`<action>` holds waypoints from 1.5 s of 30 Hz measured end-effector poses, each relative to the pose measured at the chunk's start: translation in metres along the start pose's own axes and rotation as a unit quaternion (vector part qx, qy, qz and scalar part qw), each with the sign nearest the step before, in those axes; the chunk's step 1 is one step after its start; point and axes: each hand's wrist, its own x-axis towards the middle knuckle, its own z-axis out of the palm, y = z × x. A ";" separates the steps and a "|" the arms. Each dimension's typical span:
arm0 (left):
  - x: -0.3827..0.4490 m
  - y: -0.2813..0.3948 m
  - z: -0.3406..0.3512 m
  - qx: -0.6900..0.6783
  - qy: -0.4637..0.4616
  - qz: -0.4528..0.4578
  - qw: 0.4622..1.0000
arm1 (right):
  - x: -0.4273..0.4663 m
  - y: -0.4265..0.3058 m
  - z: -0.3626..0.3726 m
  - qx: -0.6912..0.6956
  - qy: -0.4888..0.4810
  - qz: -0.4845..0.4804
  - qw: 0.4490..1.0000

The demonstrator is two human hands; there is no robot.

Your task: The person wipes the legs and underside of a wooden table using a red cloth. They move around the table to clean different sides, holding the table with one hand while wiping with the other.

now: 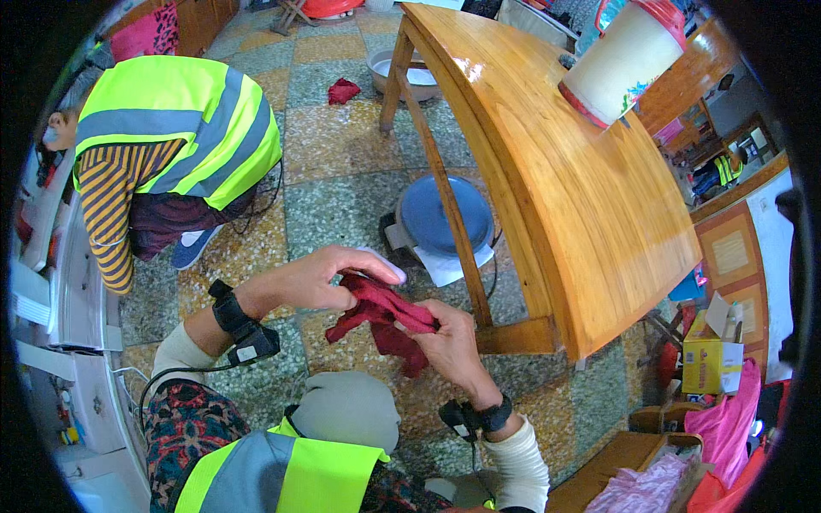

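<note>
A crumpled dark red cloth (385, 314) hangs between my two hands, above the speckled floor. My left hand (327, 276) grips its upper left part, with the thumb below and the fingers curled over the top. On the other side, my right hand (446, 340) pinches a bunched fold of the cloth, and a loose end drops below. Black straps with small devices are on both my wrists. Just beyond my hands, a round blue lid (442, 215) tops an appliance on the floor, partly behind a table rail.
A wooden table (577, 192) stands at the right, bearing a large white-and-red jug (622, 64). A person in a hi-vis vest (173, 128) crouches at the left by white drawers (90, 397). Farther off are a basin (410, 74) and another red cloth (344, 91) on the floor.
</note>
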 end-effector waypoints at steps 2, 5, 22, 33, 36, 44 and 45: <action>-0.006 -0.013 0.000 -0.004 -0.006 -0.072 0.997 | -0.003 0.005 -0.001 0.003 0.020 -0.011 1.000; -0.008 -0.031 0.021 0.052 0.014 -0.001 0.999 | 0.000 0.010 0.003 0.019 0.025 -0.022 0.999; 0.127 -0.037 0.076 -0.027 0.025 -0.041 0.998 | -0.069 -0.063 -0.102 -0.382 0.256 -0.354 0.814; 0.169 -0.084 0.116 0.465 0.074 0.192 0.861 | -0.028 -0.076 -0.149 -0.420 0.311 -0.305 0.796; 0.175 -0.093 0.117 0.480 0.007 0.292 0.827 | -0.028 -0.068 -0.150 -0.299 0.269 -0.230 0.886; 0.186 -0.080 0.105 0.388 -0.155 0.224 0.880 | -0.029 -0.056 -0.153 -0.438 0.209 -0.337 0.807; 0.186 -0.080 0.102 0.373 -0.168 0.224 0.885 | -0.029 -0.054 -0.152 -0.449 0.210 -0.344 0.798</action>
